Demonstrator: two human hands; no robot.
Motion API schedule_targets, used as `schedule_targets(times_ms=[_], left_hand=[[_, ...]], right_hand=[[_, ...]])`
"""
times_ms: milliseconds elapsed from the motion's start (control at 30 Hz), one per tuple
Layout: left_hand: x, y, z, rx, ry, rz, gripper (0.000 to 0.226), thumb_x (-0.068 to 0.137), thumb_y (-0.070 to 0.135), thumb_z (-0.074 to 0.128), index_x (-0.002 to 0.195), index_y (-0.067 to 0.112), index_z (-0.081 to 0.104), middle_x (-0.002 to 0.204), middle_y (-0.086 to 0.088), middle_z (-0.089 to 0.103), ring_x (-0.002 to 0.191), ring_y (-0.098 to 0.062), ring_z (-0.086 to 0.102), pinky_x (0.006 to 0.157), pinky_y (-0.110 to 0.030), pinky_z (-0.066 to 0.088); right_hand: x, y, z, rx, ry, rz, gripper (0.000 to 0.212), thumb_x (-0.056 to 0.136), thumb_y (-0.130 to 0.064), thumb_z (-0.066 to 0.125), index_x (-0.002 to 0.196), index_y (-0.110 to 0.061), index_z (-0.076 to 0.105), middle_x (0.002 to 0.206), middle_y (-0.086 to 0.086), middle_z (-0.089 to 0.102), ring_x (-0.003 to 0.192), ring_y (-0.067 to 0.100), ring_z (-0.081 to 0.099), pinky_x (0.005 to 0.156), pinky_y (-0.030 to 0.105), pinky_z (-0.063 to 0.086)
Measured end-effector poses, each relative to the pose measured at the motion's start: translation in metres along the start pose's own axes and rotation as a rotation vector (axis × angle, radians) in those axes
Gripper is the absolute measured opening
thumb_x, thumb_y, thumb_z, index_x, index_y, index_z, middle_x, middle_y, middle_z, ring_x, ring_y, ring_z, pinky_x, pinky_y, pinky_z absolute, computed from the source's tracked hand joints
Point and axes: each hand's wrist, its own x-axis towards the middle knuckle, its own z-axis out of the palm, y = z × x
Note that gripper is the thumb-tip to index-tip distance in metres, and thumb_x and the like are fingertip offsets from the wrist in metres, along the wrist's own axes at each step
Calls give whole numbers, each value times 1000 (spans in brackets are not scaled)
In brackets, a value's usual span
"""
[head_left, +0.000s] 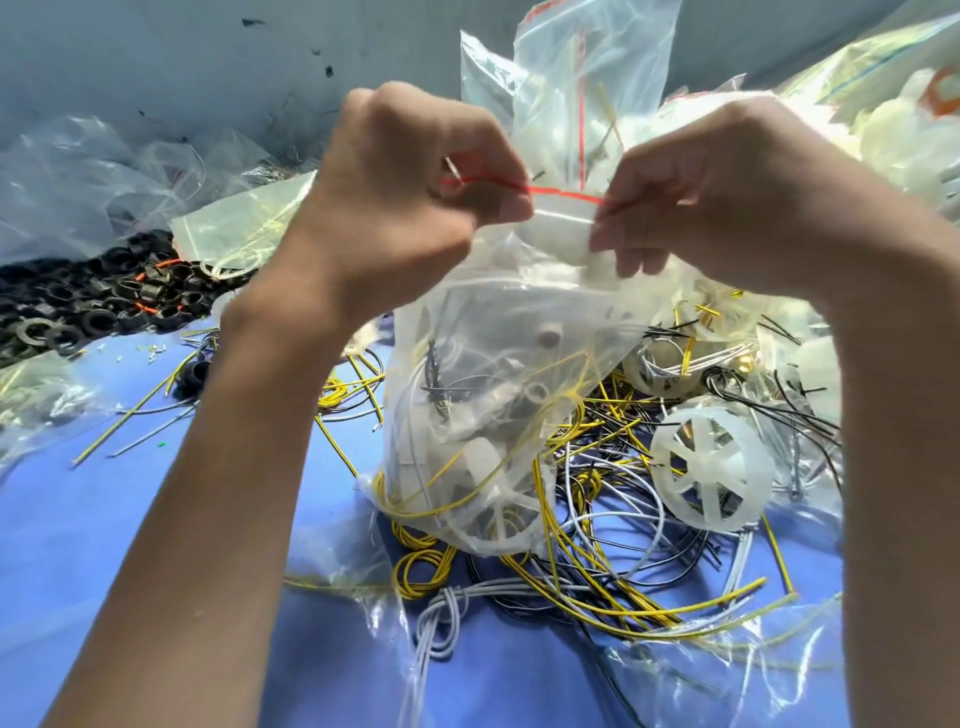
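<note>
A clear zip bag with a red seal strip hangs in the middle of the head view, held up above the blue table. Inside it are a white plastic wheel, yellow, white and black wires and small white parts. My left hand pinches the left end of the red strip. My right hand pinches the right end of the same strip. The strip runs taut between the two hands.
Loose yellow, white and black wires lie tangled on the blue table under the bag. A white spoked wheel lies to the right. Black plastic rings are heaped at the left. More filled clear bags stand behind.
</note>
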Motion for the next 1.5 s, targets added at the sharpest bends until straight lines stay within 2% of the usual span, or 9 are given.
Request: schedule_targets(times_ms=[200, 400, 700, 867, 1133, 1200, 1367, 1433, 1500], left_hand=[[-2, -12, -10, -10, -2, -48, 15, 76, 26, 76, 87, 29, 66, 65, 16, 56, 54, 10, 48, 57, -5, 32], [-8, -24, -17, -56, -76, -121, 19, 76, 10, 77, 81, 26, 68, 64, 21, 64, 61, 9, 54, 60, -8, 41], [-11, -33, -19, -89, -8, -163, 22, 75, 9, 77, 77, 28, 66, 70, 13, 68, 67, -1, 59, 72, -21, 51], [-12, -34, -23, -162, -71, -197, 16, 77, 7, 75, 89, 16, 69, 77, 13, 67, 70, 7, 59, 73, -9, 48], [-15, -42, -24, -89, -16, -102, 21, 74, 15, 79, 80, 32, 67, 65, 33, 64, 63, 12, 57, 66, -9, 46], [-14, -43, -19, -172, -4, -133, 18, 72, 30, 78, 86, 35, 67, 72, 31, 67, 70, 11, 61, 69, -11, 48], [-21, -59, -5, -729, -219, -514, 121, 26, 70, 83, 132, 31, 38, 120, 6, 64, 113, -19, 63, 99, -47, 45], [-28, -63, 0, -743, -419, -534, 129, 30, 66, 86, 141, 25, 34, 120, 0, 67, 112, -22, 63, 101, -50, 44], [-32, -58, 6, -588, -568, -462, 97, 43, 62, 85, 128, 27, 54, 114, 0, 69, 105, -19, 64, 95, -44, 45]], right_hand=[[3, -1, 4, 94, 74, -64, 7, 81, -19, 72, 74, -20, 72, 59, -6, 67, 50, 3, 62, 55, 14, 49], [-2, 13, -2, 108, 8, 24, 9, 81, -17, 72, 75, -23, 72, 61, -3, 70, 54, 6, 64, 66, 34, 52], [-1, 21, -3, 169, -39, 17, 5, 80, -21, 72, 83, -25, 74, 73, -11, 73, 68, 10, 71, 70, 24, 56], [0, 21, 0, 186, 7, -7, 15, 84, -5, 68, 77, -17, 73, 68, -5, 72, 50, 9, 66, 52, 15, 48], [-1, 24, 6, 144, -160, 123, 29, 78, -47, 65, 83, -20, 74, 66, -8, 71, 57, 0, 63, 52, 11, 44], [0, 26, 9, 210, -169, 162, 27, 85, -40, 61, 84, -16, 74, 71, -3, 74, 69, 8, 70, 61, 15, 51], [2, 17, 18, 576, -36, 110, 32, 101, -14, 41, 81, -4, 64, 66, 2, 71, 60, 15, 70, 54, 20, 53], [5, 11, 18, 724, 54, 76, 34, 102, -14, 38, 77, -8, 60, 68, 2, 72, 60, 16, 71, 53, 22, 54], [8, 5, 15, 818, 155, 29, 38, 103, -17, 36, 75, -9, 60, 69, 2, 72, 62, 18, 71, 55, 24, 55]])
